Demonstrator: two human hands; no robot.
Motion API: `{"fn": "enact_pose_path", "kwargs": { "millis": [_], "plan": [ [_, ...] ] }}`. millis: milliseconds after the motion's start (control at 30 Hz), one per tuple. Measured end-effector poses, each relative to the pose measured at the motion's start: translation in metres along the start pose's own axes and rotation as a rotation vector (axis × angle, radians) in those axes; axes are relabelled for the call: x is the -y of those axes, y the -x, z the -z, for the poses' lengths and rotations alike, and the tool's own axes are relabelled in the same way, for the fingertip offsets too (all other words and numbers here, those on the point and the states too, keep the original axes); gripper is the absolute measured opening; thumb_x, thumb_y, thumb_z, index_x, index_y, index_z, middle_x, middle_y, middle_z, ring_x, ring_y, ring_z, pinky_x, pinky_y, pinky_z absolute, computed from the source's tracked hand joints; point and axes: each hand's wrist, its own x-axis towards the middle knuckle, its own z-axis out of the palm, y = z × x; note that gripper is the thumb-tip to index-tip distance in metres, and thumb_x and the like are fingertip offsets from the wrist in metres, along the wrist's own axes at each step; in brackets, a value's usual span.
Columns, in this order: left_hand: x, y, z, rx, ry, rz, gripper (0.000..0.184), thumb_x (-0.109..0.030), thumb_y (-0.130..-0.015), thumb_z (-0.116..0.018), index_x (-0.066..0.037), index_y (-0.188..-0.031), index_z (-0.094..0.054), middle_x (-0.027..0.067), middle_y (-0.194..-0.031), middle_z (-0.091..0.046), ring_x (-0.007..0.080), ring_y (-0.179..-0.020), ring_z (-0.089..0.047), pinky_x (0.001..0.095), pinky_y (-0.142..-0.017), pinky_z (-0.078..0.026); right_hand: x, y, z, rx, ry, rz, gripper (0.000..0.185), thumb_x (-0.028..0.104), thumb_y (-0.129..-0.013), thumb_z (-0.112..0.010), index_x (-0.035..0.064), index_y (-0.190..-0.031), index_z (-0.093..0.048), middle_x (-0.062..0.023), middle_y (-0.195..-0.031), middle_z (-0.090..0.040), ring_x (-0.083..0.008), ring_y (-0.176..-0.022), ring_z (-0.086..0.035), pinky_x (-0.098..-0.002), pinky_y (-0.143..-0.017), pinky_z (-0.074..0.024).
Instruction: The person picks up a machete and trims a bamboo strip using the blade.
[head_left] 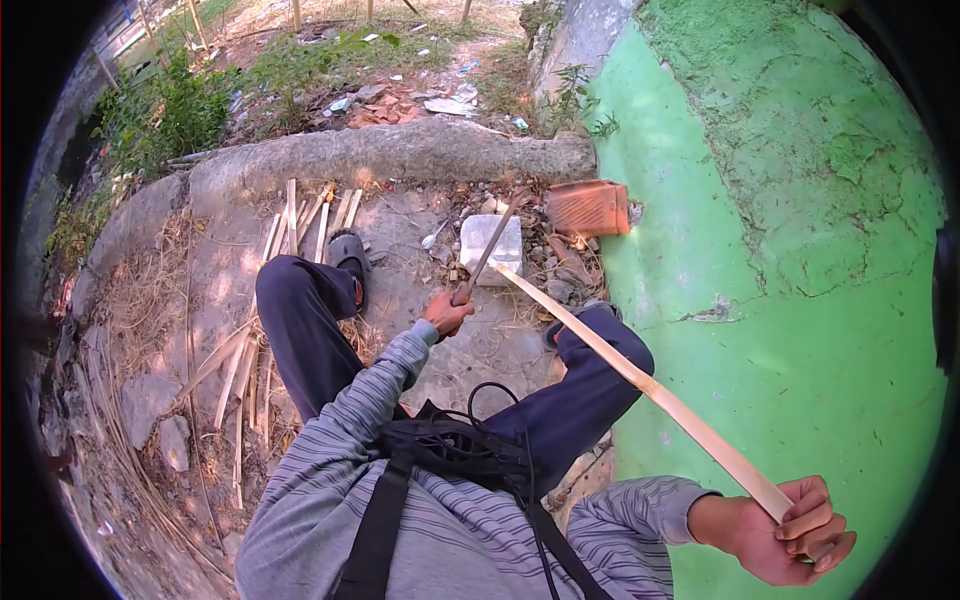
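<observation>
A strip [650, 383], its tip over the block [508, 242]
From there, at half past four, the right hand [785, 535] has fingers closed round the far end; at seven, the left hand's [448, 313] fingers wrap a knife [490, 243]; a brick [588, 208] sits at two.

Left hand [447, 313] covers most of the knife [492, 240] handle; right hand's [797, 532] fingers hide the pale strip's [700, 428] lower-right end. Litter [452, 102], top of frame, too small to identify.

Single head-worn view, close, facing steeply down.
</observation>
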Motion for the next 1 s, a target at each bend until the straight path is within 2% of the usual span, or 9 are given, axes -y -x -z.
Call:
{"fn": "enact_pose_path", "kwargs": {
  "millis": [67,100,167,300,433,667,767,833,1000],
  "plan": [
    [-0.011,0.015,-0.006,0.189,0.081,0.004,0.025,-0.022,-0.08,-0.066,-0.004,-0.07,-0.051,0.0051,-0.051,-0.052,0.015,-0.039,-0.05,0.0327,-0.039,-0.039,0.004,0.004,0.0,0.078,-0.002,-0.018,0.02,0.017,-0.087,-0.042,0.0103,-0.069,-0.047,0.0032,-0.047,-0.033,-0.0082,-0.034,-0.03,-0.0228,-0.047,-0.0264],
    [-0.008,0.019,-0.014,0.191,0.078,0.005,0.025,-0.022,-0.08,-0.066,-0.004,-0.07,-0.051,0.0051,-0.051,-0.052,0.015,-0.039,-0.05,0.0327,-0.039,-0.039,0.003,0.006,-0.003,0.075,0.0,-0.017,0.02,0.017,-0.087,-0.042,0.0103,-0.069,-0.047,0.0032,-0.047,-0.033,-0.0082,-0.034,-0.03,-0.0228,-0.047,-0.0264],
    [0.002,0.025,-0.028,0.245,0.086,0.033,0.026,-0.023,-0.079,-0.067,-0.004,-0.073,-0.051,0.0046,-0.053,-0.053,0.0147,-0.04,-0.05,0.0326,-0.039,-0.039,-0.003,0.011,-0.013,0.127,0.098,0.068,0.031,0.035,-0.1,-0.033,0.0131,-0.083,-0.047,0.0048,-0.057,-0.029,-0.0077,-0.043,-0.03,-0.0252,-0.046,-0.0262],
    [0.017,0.027,-0.038,0.353,-0.033,0.048,0.027,-0.024,-0.079,-0.068,-0.005,-0.078,-0.049,0.0039,-0.053,-0.051,0.0146,-0.042,-0.051,0.0317,-0.039,-0.039,-0.006,0.014,-0.024,0.108,0.068,0.08,0.031,0.034,-0.1,-0.031,0.0133,-0.08,-0.041,0.0039,-0.056,-0.026,-0.0085,-0.043,-0.03,-0.0255,-0.046,-0.0254],
    [0.039,0.014,-0.046,0.239,-0.005,0.04,0.026,-0.024,-0.08,-0.066,-0.005,-0.077,-0.048,0.0044,-0.054,-0.051,0.0159,-0.041,-0.051,0.033,-0.039,-0.04,-0.006,0.011,-0.017,0.119,0.057,0.081,0.031,0.033,-0.101,-0.029,0.013,-0.082,-0.042,0.0041,-0.056,-0.025,-0.0087,-0.042,-0.029,-0.0263,-0.046,-0.0253],
    [0.073,-0.001,-0.038,0.194,-0.124,0.049,0.032,-0.029,-0.077,-0.069,-0.004,-0.076,-0.049,0.0052,-0.055,-0.053,0.0175,-0.045,-0.054,0.0353,-0.044,-0.044,-0.01,0.01,-0.011,0.095,0.108,0.129,0.033,0.036,-0.102,-0.03,0.0124,-0.082,-0.041,0.0055,-0.057,-0.027,-0.0058,-0.042,-0.028,-0.0245,-0.044,-0.0247],
    [0.037,0.014,-0.033,0.257,-0.181,0.02,0.038,-0.034,-0.077,-0.072,-0.005,-0.076,-0.049,0.0049,-0.054,-0.052,0.0173,-0.045,-0.053,0.0356,-0.045,-0.043,-0.011,0.009,-0.008,0.124,0.091,0.14,0.032,0.036,-0.102,-0.031,0.0122,-0.084,-0.042,0.0062,-0.057,-0.028,-0.0049,-0.042,-0.028,-0.0232,-0.043,-0.0247],
    [0.015,0.017,-0.035,0.383,-0.196,-0.078,0.035,-0.028,-0.079,-0.073,-0.005,-0.072,-0.048,0.0053,-0.049,-0.05,0.0171,-0.039,-0.051,0.0337,-0.039,-0.04,-0.013,0.008,-0.006,0.135,0.081,0.137,0.032,0.036,-0.102,-0.031,0.012,-0.084,-0.042,0.0064,-0.057,-0.028,-0.0049,-0.042,-0.028,-0.023,-0.043,-0.0248],
    [0.024,0.002,-0.038,0.497,-0.136,0.042,0.038,-0.035,-0.077,-0.075,-0.007,-0.075,-0.049,0.0036,-0.05,-0.049,0.0152,-0.042,-0.048,0.0348,-0.041,-0.036,-0.014,0.006,-0.002,0.153,0.055,0.12,0.029,0.034,-0.101,-0.032,0.0118,-0.085,-0.042,0.0066,-0.057,-0.028,-0.005,-0.042,-0.028,-0.0227,-0.043,-0.0249]
  ]
}}
